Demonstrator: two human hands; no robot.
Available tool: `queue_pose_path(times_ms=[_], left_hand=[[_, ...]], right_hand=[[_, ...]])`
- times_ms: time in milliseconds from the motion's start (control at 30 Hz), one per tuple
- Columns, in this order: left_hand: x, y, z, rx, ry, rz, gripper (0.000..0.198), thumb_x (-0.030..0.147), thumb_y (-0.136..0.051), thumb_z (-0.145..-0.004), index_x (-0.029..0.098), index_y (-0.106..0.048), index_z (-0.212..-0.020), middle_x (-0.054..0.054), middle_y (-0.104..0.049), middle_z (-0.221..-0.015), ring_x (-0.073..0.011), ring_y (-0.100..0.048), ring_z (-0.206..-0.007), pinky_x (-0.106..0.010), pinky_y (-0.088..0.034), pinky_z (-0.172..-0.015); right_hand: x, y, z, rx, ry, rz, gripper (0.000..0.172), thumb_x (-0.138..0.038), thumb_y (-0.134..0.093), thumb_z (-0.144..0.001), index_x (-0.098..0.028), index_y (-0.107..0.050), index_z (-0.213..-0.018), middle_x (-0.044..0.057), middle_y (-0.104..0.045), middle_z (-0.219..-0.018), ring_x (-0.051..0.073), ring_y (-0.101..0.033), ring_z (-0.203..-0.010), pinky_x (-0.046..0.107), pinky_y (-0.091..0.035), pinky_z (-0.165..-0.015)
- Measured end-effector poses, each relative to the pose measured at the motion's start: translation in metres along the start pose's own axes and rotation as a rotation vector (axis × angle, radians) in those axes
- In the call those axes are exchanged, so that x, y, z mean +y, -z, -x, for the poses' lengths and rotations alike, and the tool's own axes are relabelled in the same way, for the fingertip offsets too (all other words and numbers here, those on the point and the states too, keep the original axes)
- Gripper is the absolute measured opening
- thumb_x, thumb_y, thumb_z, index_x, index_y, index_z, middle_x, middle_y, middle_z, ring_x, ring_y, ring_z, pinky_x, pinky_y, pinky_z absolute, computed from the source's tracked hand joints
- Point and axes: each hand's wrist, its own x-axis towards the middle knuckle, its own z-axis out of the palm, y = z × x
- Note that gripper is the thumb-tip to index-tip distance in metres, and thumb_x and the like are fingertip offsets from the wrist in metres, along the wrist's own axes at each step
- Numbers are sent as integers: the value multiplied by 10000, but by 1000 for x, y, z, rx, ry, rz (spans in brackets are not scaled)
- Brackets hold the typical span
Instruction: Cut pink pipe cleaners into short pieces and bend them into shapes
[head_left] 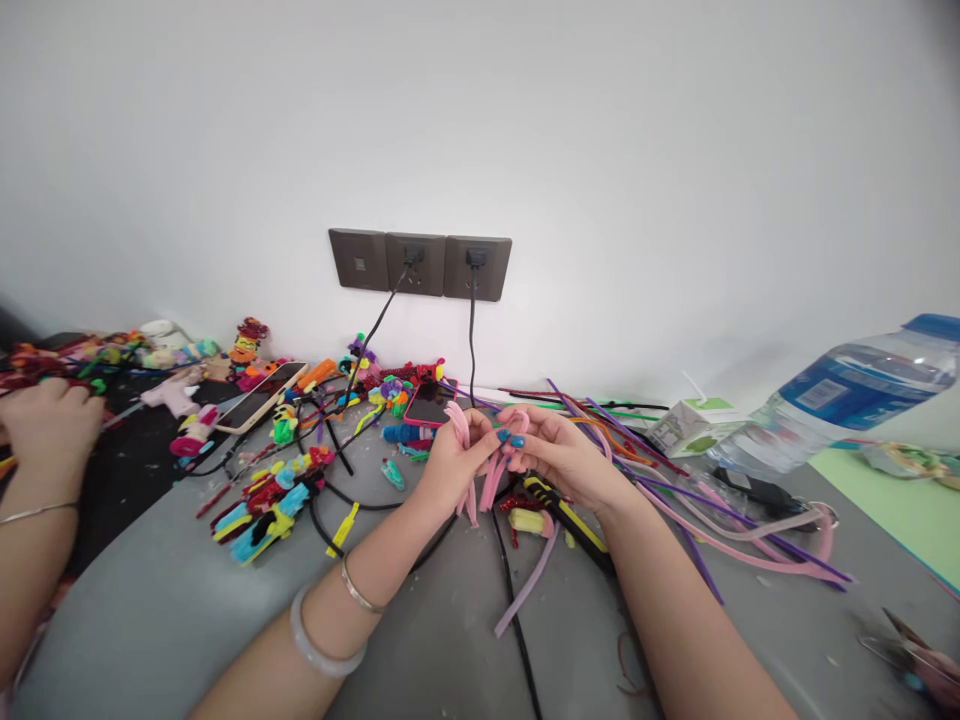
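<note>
My left hand (454, 460) and my right hand (559, 455) meet above the grey table (172, 610), both closed on a bundle of pink pipe cleaners (487, 480) that hangs down between them. My fingernails are painted blue. Two bracelets sit on my left wrist. Under my right hand lie a yellow-and-black tool (570, 520) and a small red and yellow pipe-cleaner piece (525, 515). A loose lilac pipe cleaner (525, 590) lies just below.
Another person's hand (49, 425) rests at far left. Colourful pipe-cleaner figures (270, 500), two phones (259, 398), black cables (510, 600) from wall sockets (420, 263), long loose pipe cleaners (712, 520), a drink carton (686, 425), a lying water bottle (847, 400) and scissors (911, 650) crowd the table.
</note>
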Motion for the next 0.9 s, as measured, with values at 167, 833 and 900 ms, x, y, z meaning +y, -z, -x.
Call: queue_pose_path(times_ms=[167,833,900], left_hand=[[3,3,0,-140,149,37,434,509,-788,-686,160,-549,-783,44,-564,-591,-37,-340,-412,-199,-242,-424],[7,6,0,-206,302,56,453,472,-845,-605,132,-631,-815,-69,-709,-693,-14,-319,-399,-212,-216,-424],[8,6,1,-221,308,57,449,463,-853,-597,133,-628,-803,-38,-677,-645,-17,-328,-403,-210,-217,-423]], right_hand=[[-4,3,-2,187,54,-48,378,-303,-859,-682,-187,-724,-1015,-7,-681,-759,86,-638,-570,192,-556,-572],[-7,5,0,218,73,8,338,-359,-847,-687,-202,-736,-964,-19,-634,-711,76,-490,-538,210,-422,-508],[-6,5,-1,216,80,3,310,-364,-855,-676,-201,-729,-908,-18,-636,-720,77,-508,-548,204,-427,-508]])
